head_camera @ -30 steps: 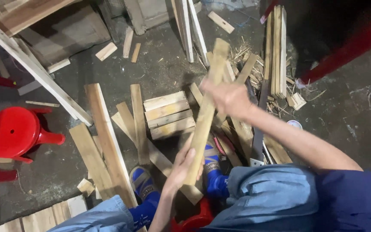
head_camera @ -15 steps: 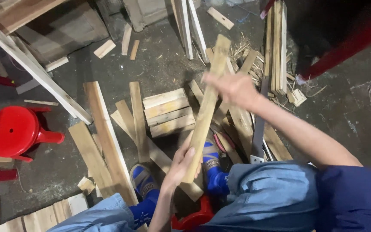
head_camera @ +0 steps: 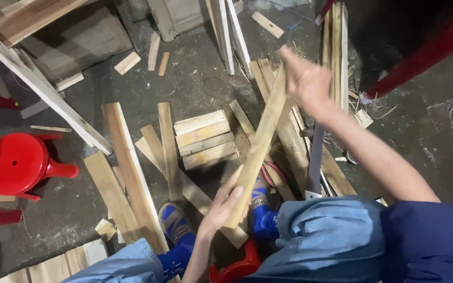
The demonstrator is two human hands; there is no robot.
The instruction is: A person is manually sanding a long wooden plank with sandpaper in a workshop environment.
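left hand (head_camera: 225, 205) grips low end of wood strip (head_camera: 260, 145) | right hand (head_camera: 306, 81), arm stretched out, holds top end | strip slants up above floor (head_camera: 200, 84), over short boards (head_camera: 204, 139)

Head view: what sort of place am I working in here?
Likely a rough woodworking spot: cut planks scattered over a bare concrete floor, a stack of short boards, and a red plastic stool.

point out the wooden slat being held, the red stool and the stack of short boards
wooden slat (head_camera: 262, 141), head view, middle of its length
red stool (head_camera: 17, 162), head view, round seat
stack of short boards (head_camera: 204, 139), head view, middle board
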